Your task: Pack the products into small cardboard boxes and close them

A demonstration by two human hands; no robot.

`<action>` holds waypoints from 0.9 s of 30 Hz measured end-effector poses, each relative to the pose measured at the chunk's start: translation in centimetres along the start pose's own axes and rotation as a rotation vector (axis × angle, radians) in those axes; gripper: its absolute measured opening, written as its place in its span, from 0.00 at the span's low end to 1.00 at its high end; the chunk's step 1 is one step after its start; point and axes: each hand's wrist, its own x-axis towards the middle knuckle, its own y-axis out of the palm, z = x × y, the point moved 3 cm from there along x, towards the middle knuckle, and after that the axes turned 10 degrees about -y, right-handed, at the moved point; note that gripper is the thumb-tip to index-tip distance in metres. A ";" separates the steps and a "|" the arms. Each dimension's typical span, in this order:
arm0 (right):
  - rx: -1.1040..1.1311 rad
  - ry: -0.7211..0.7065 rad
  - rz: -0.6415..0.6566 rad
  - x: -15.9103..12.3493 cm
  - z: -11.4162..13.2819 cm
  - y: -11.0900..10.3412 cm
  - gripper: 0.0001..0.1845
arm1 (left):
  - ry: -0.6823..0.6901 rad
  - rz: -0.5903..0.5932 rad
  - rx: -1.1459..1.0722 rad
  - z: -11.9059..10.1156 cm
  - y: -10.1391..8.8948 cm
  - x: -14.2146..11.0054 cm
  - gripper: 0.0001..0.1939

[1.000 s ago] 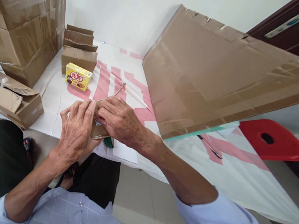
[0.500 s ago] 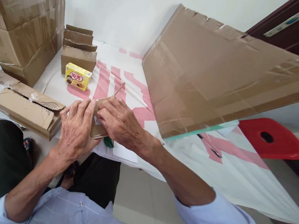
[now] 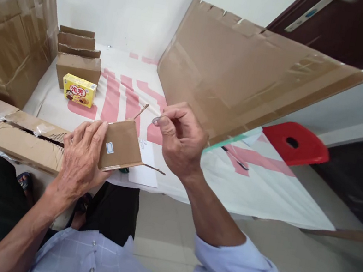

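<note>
A small brown cardboard box (image 3: pixel 125 142) with a little blue-edged white label (image 3: pixel 109 147) on its face is held at the table's front edge. My left hand (image 3: pixel 82 149) grips its left side, and its flaps stick out at the right. Lifted off to the right of the box is my right hand (image 3: pixel 182 143), thumb and index finger pinched together. Something small and greyish shows at their tips, too unclear to name. Beneath and beside the box lies a white sheet of paper (image 3: pixel 147 172) with small printed squares, and a bit of a green object (image 3: pixel 124 170) peeks out.
A yellow snack box (image 3: pixel 79 90) stands before upright cardboard pieces (image 3: pixel 78 66). Taped cartons (image 3: pixel 14 27) are stacked at left, with a long flat carton (image 3: pixel 25 146) near my left hand. A big cardboard panel (image 3: pixel 239 66) leans on the right; a red stool (image 3: pixel 295 144) is beyond.
My right hand has come off the small box and moved right, uncovering its label. The long carton at left has slid rightward to my left hand. The view has shifted right.
</note>
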 end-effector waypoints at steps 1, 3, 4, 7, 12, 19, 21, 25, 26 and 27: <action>-0.006 0.061 -0.037 -0.8 -1.2 -0.6 0.17 | 0.005 -0.011 -0.010 0.0 0.0 0.0 0.48; -0.023 0.178 -0.095 -2.8 -3.9 -1.6 0.19 | 0.012 -0.023 -0.026 0.3 0.0 0.2 0.49; -0.035 0.236 -0.108 -3.9 -5.4 -2.1 0.19 | 0.015 -0.023 -0.036 0.7 0.0 0.3 0.49; -0.108 0.417 -0.066 -7.7 -9.8 -3.1 0.20 | 0.005 -0.005 -0.108 2.9 -0.2 1.2 0.54; -0.223 0.638 0.080 -13.1 -15.5 -4.0 0.19 | -0.125 0.039 -0.300 7.1 -0.9 3.2 0.59; -0.249 0.713 0.138 -16.2 -18.2 -4.0 0.12 | -0.186 0.002 -0.355 7.1 -0.9 2.3 0.62; -0.234 0.730 0.184 -16.7 -18.3 -3.8 0.11 | -0.234 -0.011 -0.476 7.7 -1.2 1.9 0.62; -0.207 0.751 0.277 -17.7 -18.0 -3.3 0.09 | -0.273 -0.031 -0.652 8.8 -2.2 1.7 0.58; -0.205 0.752 0.295 -17.9 -17.9 -3.2 0.09 | -0.285 -0.050 -0.663 8.9 -2.5 1.7 0.56; -0.207 0.751 0.310 -17.9 -17.8 -3.1 0.08 | -0.298 -0.070 -0.673 9.0 -2.8 1.8 0.55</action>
